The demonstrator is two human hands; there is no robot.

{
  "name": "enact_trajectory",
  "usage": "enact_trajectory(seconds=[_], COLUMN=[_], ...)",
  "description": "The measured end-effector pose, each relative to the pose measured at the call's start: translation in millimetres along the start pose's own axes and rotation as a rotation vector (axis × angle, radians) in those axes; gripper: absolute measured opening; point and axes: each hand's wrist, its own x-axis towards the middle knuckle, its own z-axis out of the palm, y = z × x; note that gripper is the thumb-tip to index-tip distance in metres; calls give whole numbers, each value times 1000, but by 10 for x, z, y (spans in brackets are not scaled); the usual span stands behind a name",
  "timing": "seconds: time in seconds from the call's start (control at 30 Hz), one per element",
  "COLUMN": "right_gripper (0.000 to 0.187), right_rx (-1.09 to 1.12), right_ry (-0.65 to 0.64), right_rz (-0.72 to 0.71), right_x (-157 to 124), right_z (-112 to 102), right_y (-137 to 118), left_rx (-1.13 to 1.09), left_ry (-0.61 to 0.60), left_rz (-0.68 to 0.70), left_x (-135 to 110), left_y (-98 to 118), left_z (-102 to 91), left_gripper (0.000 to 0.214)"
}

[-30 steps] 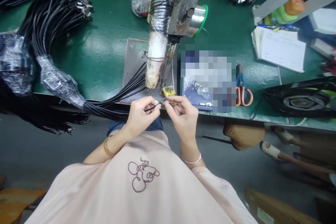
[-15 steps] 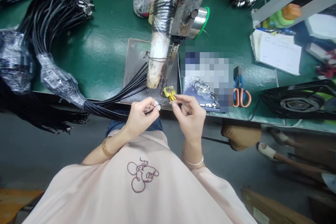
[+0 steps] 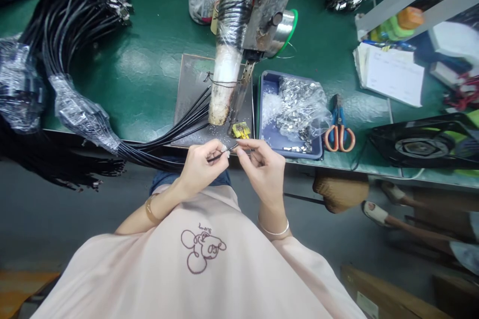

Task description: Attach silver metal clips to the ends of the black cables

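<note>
Between thumb and forefinger, my left hand (image 3: 202, 167) pinches a thin black cable (image 3: 214, 158), its end pointing right. Closed in a pinch as well, my right hand (image 3: 265, 169) meets the bare wire tip at the end of that cable, the two hands' fingertips almost touching. Right behind the fingers sits a small yellow block (image 3: 241, 130) on a grey plate (image 3: 192, 75). Above the block hang a soldering iron's metal rods (image 3: 242, 87) and a stained white hose end (image 3: 224, 84). More black cables (image 3: 179, 127) run over the plate from the left.
Right of the plate stands a blue tray (image 3: 320, 152) with a bag of small metal connectors (image 3: 299, 102). Pliers with orange handles (image 3: 339, 129) lie beside it, then a black fan (image 3: 422, 144). Wrapped cable bundles (image 3: 80, 109) fill the left; a solder spool (image 3: 284, 32) is behind.
My right hand has moved left, away from the yellow block, to the wire tip at my left fingers. My left hand has hardly moved.
</note>
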Motion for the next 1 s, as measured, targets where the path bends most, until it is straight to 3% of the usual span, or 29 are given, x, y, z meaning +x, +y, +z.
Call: enact_trajectory(seconds=[0.83,1.0], right_gripper=[12,13], right_rx=[-46,-133], right_ry=[20,14], right_rz=[-38,-145], right_x=[-12,-19], right_z=[17,13], right_y=[-7,15], left_rx=[16,22], left_ry=[-11,-21], left_rz=[29,47], left_x=[-2,0], left_y=[-12,-17], left_z=[-2,-7], left_gripper=[19,20])
